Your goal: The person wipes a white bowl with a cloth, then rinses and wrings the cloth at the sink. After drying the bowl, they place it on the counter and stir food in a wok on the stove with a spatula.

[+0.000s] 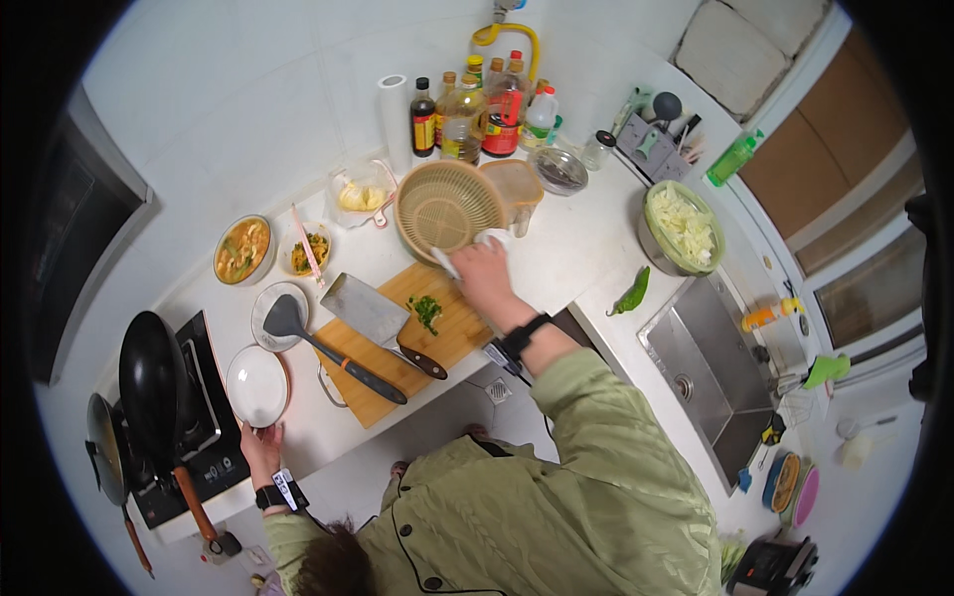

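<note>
My left hand (262, 447) grips the near rim of a white plate (257, 386) at the counter's left front, by the induction cooktop. A white cloth or paper towel (493, 237) is bunched in my right hand (484, 276), beside a beige plastic colander (449, 208). Below that hand lies a bamboo cutting board (462, 316) with chopped green pepper or herbs (426, 313) on it. Across the board rest a cleaver (367, 309) with a wooden handle and a dark spatula (358, 376). The spatula's head sits over a glass bowl (262, 316).
A black wok (153, 387) stands on the cooktop (216, 469). Bowls of soup (244, 249) and food with chopsticks (309, 253) line the back left. Sauce bottles (466, 119) stand behind the colander. At right are a green pepper (632, 290), cut cabbage (680, 223) and a steel sink (700, 357).
</note>
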Available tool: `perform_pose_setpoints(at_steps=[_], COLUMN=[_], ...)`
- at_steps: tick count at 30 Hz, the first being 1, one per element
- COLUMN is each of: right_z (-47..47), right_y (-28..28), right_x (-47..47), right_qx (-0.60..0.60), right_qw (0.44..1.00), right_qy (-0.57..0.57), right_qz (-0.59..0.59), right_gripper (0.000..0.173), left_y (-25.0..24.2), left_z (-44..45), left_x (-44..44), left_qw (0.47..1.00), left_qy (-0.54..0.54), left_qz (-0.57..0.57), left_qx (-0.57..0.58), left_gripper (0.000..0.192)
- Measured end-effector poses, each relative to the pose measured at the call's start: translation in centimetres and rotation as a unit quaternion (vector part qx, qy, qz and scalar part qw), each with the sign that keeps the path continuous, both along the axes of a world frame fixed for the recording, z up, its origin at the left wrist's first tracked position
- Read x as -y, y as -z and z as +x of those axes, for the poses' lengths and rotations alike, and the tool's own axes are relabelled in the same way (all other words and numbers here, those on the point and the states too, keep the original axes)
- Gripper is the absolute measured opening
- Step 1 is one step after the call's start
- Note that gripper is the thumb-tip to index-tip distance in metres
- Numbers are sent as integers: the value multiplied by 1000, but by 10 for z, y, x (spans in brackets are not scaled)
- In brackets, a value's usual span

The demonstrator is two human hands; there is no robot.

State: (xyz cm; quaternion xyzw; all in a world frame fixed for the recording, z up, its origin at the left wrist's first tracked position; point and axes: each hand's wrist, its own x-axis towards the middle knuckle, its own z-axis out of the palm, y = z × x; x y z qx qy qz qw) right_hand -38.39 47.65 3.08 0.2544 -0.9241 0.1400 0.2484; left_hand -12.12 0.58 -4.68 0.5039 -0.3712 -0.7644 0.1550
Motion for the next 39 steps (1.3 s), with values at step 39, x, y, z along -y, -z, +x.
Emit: perform_pose_setpoints(at_steps=[39], right_z=[70], right_y=[30], right_x=[-23], right_qx=[111], right_qw=[969], right_qy=[-162], right_qz=[-147], right_gripper=[27], left_y=[-36], left_z=[65], left_x=[-90], left_qw=[997], left_qy=[-82], left_qz=[-7], left_qx=[3], left_gripper=[18])
